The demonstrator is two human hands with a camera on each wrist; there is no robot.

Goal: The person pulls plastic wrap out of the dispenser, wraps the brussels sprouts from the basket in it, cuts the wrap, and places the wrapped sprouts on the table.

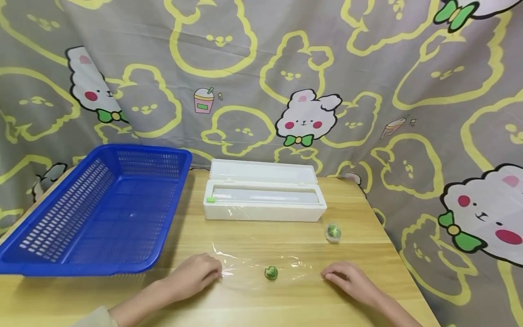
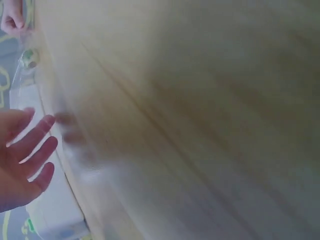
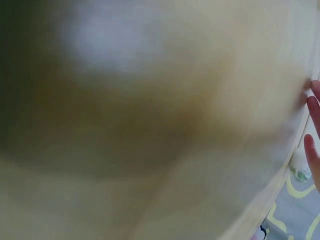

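Reading the thin clear plastic film (image 1: 293, 265), low centre of frame, we judge it v. light, floppy & clingy, best held by its L/R edges. Mid-film sits a small round green leafy veg (image 1: 271, 273), prob. light, firm & apt to roll; we'd pinch its sides. Hands are well apart: left hand (image 1: 197, 274) and right hand (image 1: 354, 282) by opposite film edges, fingers parted; can't tell if they touch film. Surface: yellowish wood-grain worktop (image 1: 245, 313), w/ a long white lidded box (image 1: 265, 213) at centre, blue slotted plastic basket (image 1: 135, 213) at left. Room: grey cartoon-print curtain (image 1: 245, 95) behind.
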